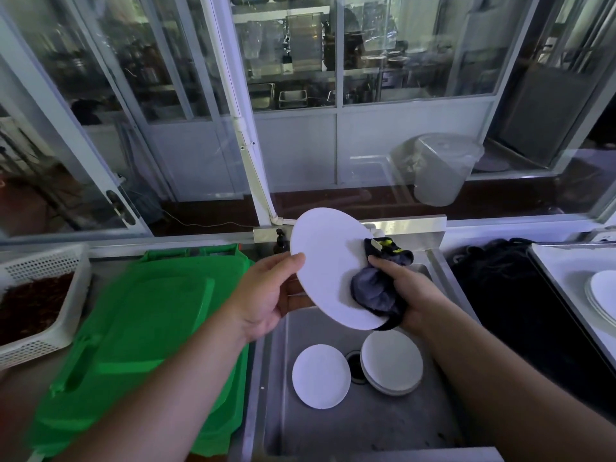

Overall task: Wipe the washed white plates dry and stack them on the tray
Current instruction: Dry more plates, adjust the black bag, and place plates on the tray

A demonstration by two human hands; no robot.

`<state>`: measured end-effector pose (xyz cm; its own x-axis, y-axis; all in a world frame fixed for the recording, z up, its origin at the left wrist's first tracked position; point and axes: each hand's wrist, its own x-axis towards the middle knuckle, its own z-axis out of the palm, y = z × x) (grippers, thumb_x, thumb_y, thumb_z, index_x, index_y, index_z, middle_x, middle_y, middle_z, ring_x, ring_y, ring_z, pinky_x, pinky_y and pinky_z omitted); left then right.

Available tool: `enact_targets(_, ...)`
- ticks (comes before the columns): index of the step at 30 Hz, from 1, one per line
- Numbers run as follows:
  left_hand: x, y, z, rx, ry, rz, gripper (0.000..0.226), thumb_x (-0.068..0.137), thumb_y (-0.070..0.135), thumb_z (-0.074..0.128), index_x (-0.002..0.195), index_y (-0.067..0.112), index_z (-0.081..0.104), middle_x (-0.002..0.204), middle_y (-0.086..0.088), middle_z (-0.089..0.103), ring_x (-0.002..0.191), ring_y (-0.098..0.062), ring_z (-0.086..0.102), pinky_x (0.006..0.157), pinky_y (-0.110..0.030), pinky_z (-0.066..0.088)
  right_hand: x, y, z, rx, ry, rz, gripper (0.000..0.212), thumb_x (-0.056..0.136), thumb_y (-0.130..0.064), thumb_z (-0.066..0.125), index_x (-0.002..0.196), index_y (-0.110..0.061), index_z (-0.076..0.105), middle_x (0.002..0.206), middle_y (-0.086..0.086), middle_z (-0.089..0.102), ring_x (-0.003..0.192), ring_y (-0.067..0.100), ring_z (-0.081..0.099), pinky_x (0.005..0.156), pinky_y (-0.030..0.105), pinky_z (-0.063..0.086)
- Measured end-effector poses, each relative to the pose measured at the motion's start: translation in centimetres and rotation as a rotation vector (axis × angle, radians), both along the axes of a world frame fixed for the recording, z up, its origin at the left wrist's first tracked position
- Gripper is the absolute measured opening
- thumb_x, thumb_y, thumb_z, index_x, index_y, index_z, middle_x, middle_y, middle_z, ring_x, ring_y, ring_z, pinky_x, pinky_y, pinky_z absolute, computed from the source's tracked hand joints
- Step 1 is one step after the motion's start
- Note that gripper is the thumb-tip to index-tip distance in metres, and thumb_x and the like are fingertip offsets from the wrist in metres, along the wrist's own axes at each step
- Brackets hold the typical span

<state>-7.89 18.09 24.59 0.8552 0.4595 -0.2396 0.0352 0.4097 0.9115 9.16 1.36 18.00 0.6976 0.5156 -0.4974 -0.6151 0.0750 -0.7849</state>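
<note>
I hold a round white plate (328, 261) tilted above the steel sink (333, 425). My left hand (270, 295) grips its left rim, thumb on the face and fingers behind. My right hand (405, 291) presses a bunched dark grey cloth (375, 290) with a black and yellow edge against the plate's lower right face. In the sink below lie a single white plate (320, 376) and a small stack of white plates (391, 361). At the far right edge, more white plates (604, 293) are stacked on a pale tray (563, 265).
Green plastic cutting boards (143, 331) lie stacked left of the sink. A white perforated basket (43, 328) with dark red contents sits at far left. A black cloth pile (506, 288) lies between sink and tray. Glass partitions stand behind the counter.
</note>
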Motion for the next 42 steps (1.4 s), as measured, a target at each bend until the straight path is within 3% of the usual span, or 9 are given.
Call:
enact_targets(5, 0.0, -0.8, -0.3, -0.033, -0.12, -0.008, 0.019, 0.08, 0.015, 0.068, 0.092, 0.012, 0.083, 0.099, -0.015, 0.079, 0.085, -0.025, 0.078, 0.063, -0.034, 0.064, 0.3, 0.7, 1.4, 0.033, -0.008, -0.083, 0.036, 0.089, -0.029, 0.083, 0.117, -0.008, 0.075, 0.1, 0.012, 0.08, 0.085, 0.029, 0.079, 0.066, 0.036, 0.062)
enact_targets(8, 0.5, -2.3, -1.6, -0.011, -0.191, 0.007, 0.025, 0.087, 0.007, 0.074, 0.112, 0.007, 0.075, 0.108, -0.017, 0.077, 0.092, -0.028, 0.075, 0.071, -0.038, 0.065, -0.8, 1.6, 0.7, 0.073, 0.039, -0.096, 0.031, 0.096, -0.035, 0.075, 0.114, -0.009, 0.072, 0.098, 0.01, 0.077, 0.076, 0.025, 0.076, 0.06, 0.034, 0.061)
enact_targets(13, 0.9, -4.3, -3.9, 0.1, -0.249, 0.026, 0.047, 0.082, 0.009, 0.078, 0.127, 0.004, 0.064, 0.121, -0.019, 0.074, 0.112, -0.031, 0.071, 0.093, -0.043, 0.059, -2.8, 3.0, -1.7, 0.203, 0.265, -0.136, 0.046, 0.099, -0.04, 0.067, 0.136, -0.012, 0.068, 0.127, 0.015, 0.074, 0.115, 0.035, 0.073, 0.096, 0.049, 0.058)
enact_targets(19, 0.2, -2.5, -3.2, 0.367, -0.123, -0.088, 0.065, 0.077, 0.02, 0.09, 0.133, 0.02, 0.058, 0.128, 0.0, 0.073, 0.121, -0.019, 0.068, 0.095, -0.029, 0.057, -1.2, 2.0, -1.3, 0.134, 0.217, -0.168, 0.047, 0.096, -0.039, 0.072, 0.133, -0.011, 0.067, 0.113, 0.01, 0.076, 0.082, 0.025, 0.08, 0.055, 0.042, 0.062)
enact_targets(24, -1.5, 0.3, -0.9, 1.117, 0.025, -0.043, 0.104, 0.072, 0.053, 0.089, 0.157, 0.04, 0.03, 0.163, 0.021, 0.031, 0.148, 0.003, 0.029, 0.117, -0.019, 0.029, -0.4, 0.8, -1.6, 0.002, 0.063, -0.217, 0.045, 0.085, -0.032, 0.086, 0.118, -0.004, 0.073, 0.115, 0.018, 0.078, 0.096, 0.031, 0.078, 0.083, 0.044, 0.063)
enact_targets(29, -1.1, 1.2, -0.9, 2.033, 0.108, -0.504, 0.078, 0.092, 0.058, 0.062, 0.16, 0.045, 0.025, 0.169, 0.022, 0.013, 0.157, -0.001, 0.001, 0.128, -0.039, -0.009, -1.0, 0.6, -2.4, -0.075, 0.081, -0.214, 0.037, 0.084, -0.022, 0.088, 0.112, -0.002, 0.074, 0.102, 0.018, 0.079, 0.09, 0.036, 0.078, 0.075, 0.046, 0.064)
enact_targets(33, -0.4, 1.3, -2.2, 2.232, -0.012, -0.567, 0.054, 0.077, 0.028, 0.079, 0.13, 0.029, 0.07, 0.14, 0.009, 0.066, 0.135, -0.015, 0.057, 0.12, -0.039, 0.034, -2.1, 0.9, -2.7, -0.099, 0.078, -0.193, 0.032, 0.085, -0.02, 0.087, 0.108, -0.002, 0.073, 0.099, 0.017, 0.078, 0.081, 0.031, 0.076, 0.059, 0.033, 0.059)
enact_targets(35, -0.4, 1.4, -2.5, 2.255, -0.147, -0.538, 0.035, 0.085, 0.022, 0.061, 0.115, 0.023, 0.078, 0.126, 0.005, 0.074, 0.119, -0.018, 0.07, 0.102, -0.037, 0.056, -2.2, 0.8, -2.8, -0.116, 0.065, -0.176, 0.036, 0.084, -0.022, 0.088, 0.109, -0.002, 0.073, 0.101, 0.017, 0.078, 0.082, 0.031, 0.076, 0.061, 0.034, 0.059)
enact_targets(42, -0.7, 1.8, -1.9, 2.224, -0.141, -0.589, 0.045, 0.093, 0.024, 0.041, 0.121, 0.026, 0.077, 0.124, 0.007, 0.075, 0.112, -0.012, 0.073, 0.082, -0.036, 0.064, -1.4, -0.8, -2.5, -0.058, 0.15, -0.047, 0.043, 0.089, -0.028, 0.083, 0.12, -0.001, 0.072, 0.1, 0.019, 0.08, 0.088, 0.032, 0.079, 0.077, 0.041, 0.063)
